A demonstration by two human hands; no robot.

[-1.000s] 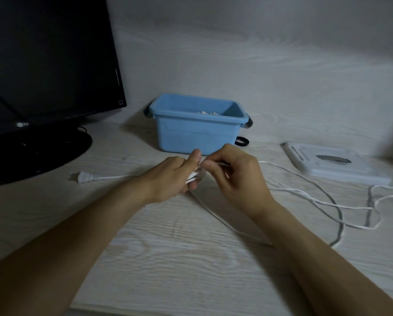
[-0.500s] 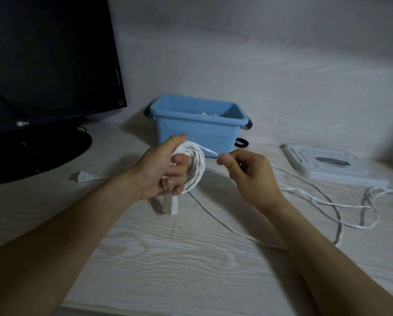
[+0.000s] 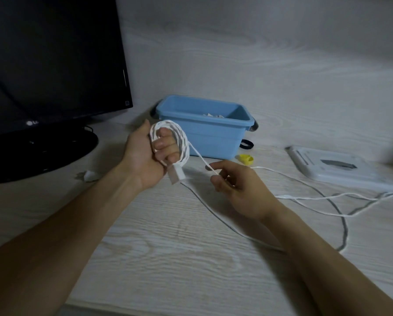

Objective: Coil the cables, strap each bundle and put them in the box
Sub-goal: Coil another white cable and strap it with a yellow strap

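Standing at the back of the pale wood-grain desk [image 3: 168, 258], the open light-blue plastic box [image 3: 213, 142] holds some white items, too hidden to identify. The left hand [image 3: 145, 156], raised palm-up in front of it, is closed through a white coiled cable [image 3: 179, 142] standing on edge, a white plug [image 3: 176, 175] dangling below. One strand slants down-right to the right hand [image 3: 234, 188], pinched on it; the rest trails right across the desk.
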